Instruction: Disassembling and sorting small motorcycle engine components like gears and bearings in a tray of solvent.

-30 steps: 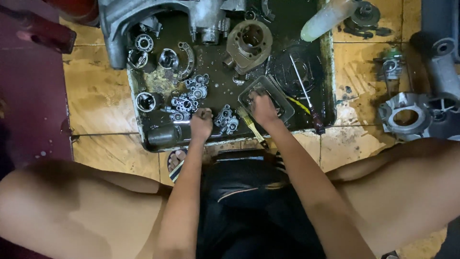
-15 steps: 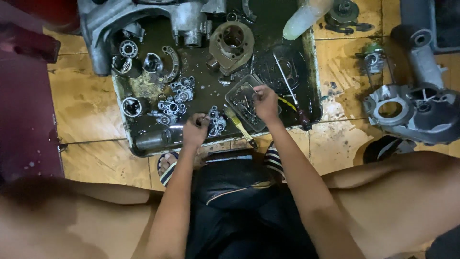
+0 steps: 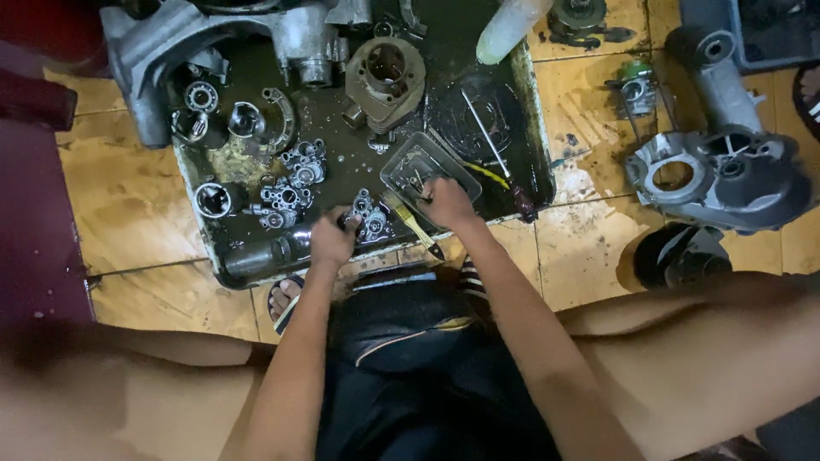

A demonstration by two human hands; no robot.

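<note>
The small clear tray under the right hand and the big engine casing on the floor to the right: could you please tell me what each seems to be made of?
Clear tray: likely plastic; see-through, thin walls, oily film. The right hand rests in it.
Engine casing: probably cast aluminium; dull grey, matte, with rounded moulded shapes and bored holes.

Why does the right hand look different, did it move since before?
Cannot tell; the camera shifted. The right hand stays at the small clear container in the oily tray, as before.
</note>
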